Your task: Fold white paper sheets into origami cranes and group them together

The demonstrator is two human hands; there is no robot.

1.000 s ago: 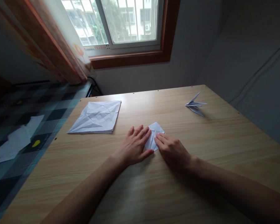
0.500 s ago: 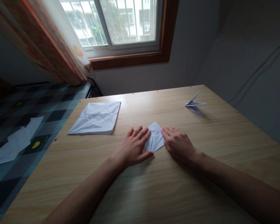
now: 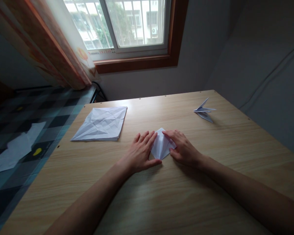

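Right fingers (image 3: 171, 133) shifted, parted on folded paper (image 3: 159, 147); left fingers (image 3: 150, 139) spread atop; creased sheets (image 3: 103, 124), paper figure (image 3: 204, 110) beyond.

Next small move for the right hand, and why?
I'd probably fold the paper's right side inward: the right hand's thumb and fingers are at that side, creases run toward the near corner, and the left hand lies flat over the left side, likely steadying it.

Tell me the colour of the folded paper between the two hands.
The folded paper is white; the head view shows it best.
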